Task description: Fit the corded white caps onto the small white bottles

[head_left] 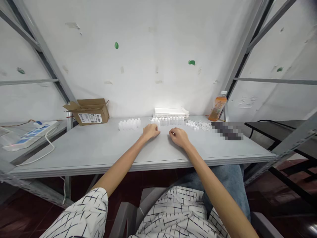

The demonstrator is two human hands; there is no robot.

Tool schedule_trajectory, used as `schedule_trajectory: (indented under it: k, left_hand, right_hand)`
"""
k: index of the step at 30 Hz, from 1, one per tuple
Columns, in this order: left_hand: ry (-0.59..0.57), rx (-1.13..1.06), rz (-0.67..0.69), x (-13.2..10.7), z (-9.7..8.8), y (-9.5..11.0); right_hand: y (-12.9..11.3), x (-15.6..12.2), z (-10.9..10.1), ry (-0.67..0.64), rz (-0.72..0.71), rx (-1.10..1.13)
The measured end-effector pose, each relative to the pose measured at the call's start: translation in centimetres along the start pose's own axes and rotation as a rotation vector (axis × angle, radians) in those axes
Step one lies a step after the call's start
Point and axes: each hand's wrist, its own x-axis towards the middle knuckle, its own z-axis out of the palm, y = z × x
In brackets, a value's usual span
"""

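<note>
My left hand (150, 131) rests on the table with fingers bent and closed; what they hold, if anything, is hidden. Just behind it stand small white bottles (170, 121) in a row. To its right, apart from it, my right hand (180, 137) is curled with thumb and fingertips together, and a tiny whitish bit shows at the tips, too small to name. A group of white, translucent bottles (129, 124) stands left of my left hand. Beyond my right hand lie a heap of small white caps (192, 124) and a tangle of white cords or rings (205, 125).
On the grey table (86, 145) stand an open cardboard box (92, 112) at back left and a bottle of orange drink (218, 106) at back right. A white stack (170, 112) lies against the wall. A blurred-out dark object (226, 130) lies right. A power strip (31, 135) sits left.
</note>
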Motion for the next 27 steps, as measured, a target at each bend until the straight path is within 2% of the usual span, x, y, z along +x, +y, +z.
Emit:
schedule_trajectory:
  k: [4, 6, 9, 12, 15, 19, 22, 27]
  left_hand:
    - [-0.011, -0.041, 0.093, -1.2, -1.9, -0.5]
    - [0.141, -0.062, 0.128, -1.7, -3.1, -1.3]
    - [0.442, 0.003, 0.153, -2.0, -5.0, -3.5]
    - [0.569, 0.097, 0.166, -1.6, -6.5, -6.3]
    - [0.56, 0.184, 0.204, -1.3, -6.7, -8.9]
    - [0.516, 0.244, 0.246, -1.3, -5.3, -10.9]
    - [0.492, 0.253, 0.245, -1.2, -4.5, -11.2]
    - [0.462, 0.23, 0.252, -0.9, -4.3, -10.8]
  right_hand:
    - [-0.1, -0.1, -0.1, -0.051, 0.013, -0.05]
    - [-0.1, -0.2, 0.0, -0.063, 0.015, -0.057]
    - [-0.1, -0.1, 0.1, -0.078, 0.011, -0.058]
    - [0.0, -0.1, 0.1, -0.083, 0.006, -0.066]
    - [0.2, 0.0, 0.2, -0.083, 0.005, -0.074]
    - [0.2, 0.0, 0.3, -0.077, 0.001, -0.059]
    - [0.1, 0.0, 0.2, -0.082, 0.008, -0.056]
    - [-0.1, -0.1, -0.1, -0.086, 0.012, -0.046]
